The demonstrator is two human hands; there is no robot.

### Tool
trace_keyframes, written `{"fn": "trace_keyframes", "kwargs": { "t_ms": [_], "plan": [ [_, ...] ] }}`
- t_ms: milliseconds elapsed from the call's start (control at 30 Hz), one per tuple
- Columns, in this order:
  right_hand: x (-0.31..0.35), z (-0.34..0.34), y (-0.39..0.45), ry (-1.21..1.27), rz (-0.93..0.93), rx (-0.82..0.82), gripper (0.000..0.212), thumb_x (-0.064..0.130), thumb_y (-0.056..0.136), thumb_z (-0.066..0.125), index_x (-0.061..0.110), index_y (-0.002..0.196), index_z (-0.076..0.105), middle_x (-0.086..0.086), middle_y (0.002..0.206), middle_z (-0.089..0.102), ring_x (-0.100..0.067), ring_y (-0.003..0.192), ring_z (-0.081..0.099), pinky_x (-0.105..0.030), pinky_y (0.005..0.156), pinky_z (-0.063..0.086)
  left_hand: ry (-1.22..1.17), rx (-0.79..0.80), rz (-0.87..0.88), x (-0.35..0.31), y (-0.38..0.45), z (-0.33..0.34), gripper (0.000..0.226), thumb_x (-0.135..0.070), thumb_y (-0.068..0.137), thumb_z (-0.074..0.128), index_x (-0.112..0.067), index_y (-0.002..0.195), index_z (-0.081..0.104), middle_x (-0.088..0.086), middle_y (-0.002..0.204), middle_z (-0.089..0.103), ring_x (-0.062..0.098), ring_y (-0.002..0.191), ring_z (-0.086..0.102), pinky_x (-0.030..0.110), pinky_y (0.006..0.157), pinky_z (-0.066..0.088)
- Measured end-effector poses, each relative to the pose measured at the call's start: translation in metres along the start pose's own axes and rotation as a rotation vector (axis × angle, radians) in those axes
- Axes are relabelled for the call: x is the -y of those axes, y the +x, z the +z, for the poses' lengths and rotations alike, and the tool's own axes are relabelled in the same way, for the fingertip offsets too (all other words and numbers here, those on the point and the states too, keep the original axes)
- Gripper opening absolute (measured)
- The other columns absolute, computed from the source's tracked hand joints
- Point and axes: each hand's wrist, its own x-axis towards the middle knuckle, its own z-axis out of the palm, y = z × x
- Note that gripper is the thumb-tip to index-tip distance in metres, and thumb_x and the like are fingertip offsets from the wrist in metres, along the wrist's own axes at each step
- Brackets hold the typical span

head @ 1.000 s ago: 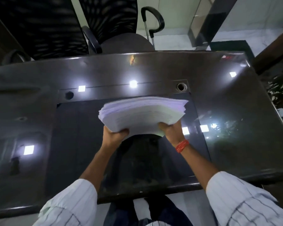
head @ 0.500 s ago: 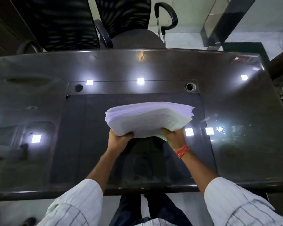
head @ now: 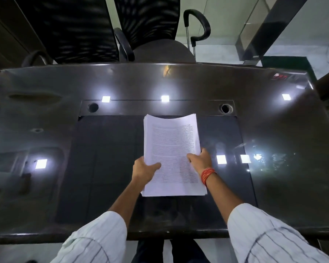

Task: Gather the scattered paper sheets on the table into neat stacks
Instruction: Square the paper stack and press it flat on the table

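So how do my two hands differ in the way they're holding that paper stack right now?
The left hand grips the paper stack at its left edge, thumb lying across the printed top sheet; the right hand grips the right edge a little farther up the page. The right wrist wears a red thread band; the left wrist is bare. Both hold the same stack over the dark table.

Before you: a thick stack of white matt paper sheets (head: 171, 154), printed with grey text; a dark brown glossy table top (head: 273, 133), smooth and mirroring ceiling lights, with a darker glassy centre panel (head: 106, 168). Your sleeves are white striped woven cloth (head: 270, 234). Beyond stands a black mesh-backed chair (head: 146, 19).
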Motion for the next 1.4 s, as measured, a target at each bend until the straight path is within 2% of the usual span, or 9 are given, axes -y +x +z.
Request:
{"fn": "trace_keyframes", "kwargs": {
  "t_ms": [233,367,633,833,967,1100,1233,1300,1400],
  "plan": [
    [0.004,-0.001,0.006,-0.362,-0.042,0.022,0.044,0.029,0.078,0.076,0.01,0.106,0.046,-0.008,0.104,0.061,-0.019,0.08,0.057,-0.023,0.055,0.044,0.391,0.003,-0.036,0.006,-0.009,-0.006,0.071,-0.046,0.082,0.072,-0.016,0.137,0.037,0.004,0.135,0.057,0.02,0.109,0.062,0.039,0.09,0.055],
    [0.023,-0.005,0.017,-0.727,-0.239,-0.096,0.072,0.052,0.071,0.073,0.009,0.121,0.044,-0.012,0.121,0.056,-0.032,0.107,0.057,-0.042,0.085,0.051,0.888,-0.168,0.415,0.022,-0.039,0.008,0.127,-0.078,0.065,0.062,-0.011,0.157,0.006,0.015,0.161,0.017,0.037,0.149,0.019,0.057,0.118,0.023],
    [0.107,0.063,0.079,-1.156,-0.865,0.103,0.066,0.058,0.085,0.056,0.018,0.136,0.041,-0.008,0.141,0.04,-0.029,0.135,0.033,-0.06,0.111,0.023,1.365,0.27,1.063,0.047,-0.013,0.046,0.126,-0.079,0.068,0.062,-0.024,0.16,-0.004,0.017,0.165,-0.016,0.044,0.15,-0.016,0.078,0.108,-0.008],
    [0.083,0.083,0.09,-1.319,-0.852,0.106,0.062,0.062,0.094,0.038,0.021,0.141,0.037,-0.011,0.147,0.037,-0.034,0.137,0.033,-0.068,0.111,0.019,1.428,0.302,0.994,0.061,0.009,0.049,0.126,-0.087,0.067,0.056,-0.027,0.16,-0.004,0.017,0.166,-0.012,0.05,0.149,-0.009,0.08,0.107,0.007],
    [0.073,0.08,0.092,-1.253,-0.875,0.128,0.058,0.06,0.096,0.032,0.023,0.141,0.034,-0.009,0.145,0.038,-0.032,0.136,0.035,-0.066,0.113,0.019,1.458,0.403,0.967,0.063,0.012,0.048,0.12,-0.087,0.073,0.051,-0.03,0.157,-0.015,0.013,0.16,-0.033,0.047,0.145,-0.026,0.077,0.104,-0.019],
    [0.079,0.06,0.092,-0.662,-0.845,0.076,0.062,0.057,0.095,0.036,0.02,0.145,0.04,-0.004,0.145,0.043,-0.023,0.139,0.034,-0.059,0.118,0.012,1.218,0.305,1.012,0.027,0.005,0.027,0.117,-0.093,0.072,0.039,-0.033,0.158,-0.012,0.009,0.164,-0.025,0.034,0.151,-0.022,0.073,0.11,-0.016],
    [0.06,0.008,0.095,0.194,-0.589,-0.004,0.05,0.034,0.099,0.042,0.009,0.143,0.043,-0.007,0.149,0.042,-0.01,0.135,0.04,-0.027,0.115,0.032,0.208,-0.128,0.782,-0.01,0.056,-0.019,0.085,-0.063,0.09,0.048,-0.016,0.157,0.023,0.007,0.164,0.016,0.021,0.153,0.012,0.045,0.126,0.011],
    [0.047,0.004,0.096,0.313,-0.476,0.051,0.051,0.031,0.099,0.041,0.004,0.143,0.044,-0.01,0.147,0.047,-0.011,0.132,0.046,-0.021,0.111,0.036,-0.225,-0.153,0.505,-0.02,0.084,-0.027,0.062,-0.042,0.101,0.044,-0.015,0.155,0.028,-0.002,0.16,0.029,0.01,0.147,0.029,0.035,0.122,0.026],
    [0.031,0.018,0.098,0.31,-0.434,0.064,0.049,0.03,0.1,0.04,0.0,0.137,0.051,-0.01,0.14,0.054,-0.009,0.127,0.051,-0.015,0.103,0.04,-0.277,-0.089,0.458,-0.016,0.105,-0.012,0.054,-0.031,0.104,0.043,-0.007,0.152,0.035,0.002,0.152,0.046,-0.002,0.131,0.05,0.017,0.106,0.043]
  ]
}}
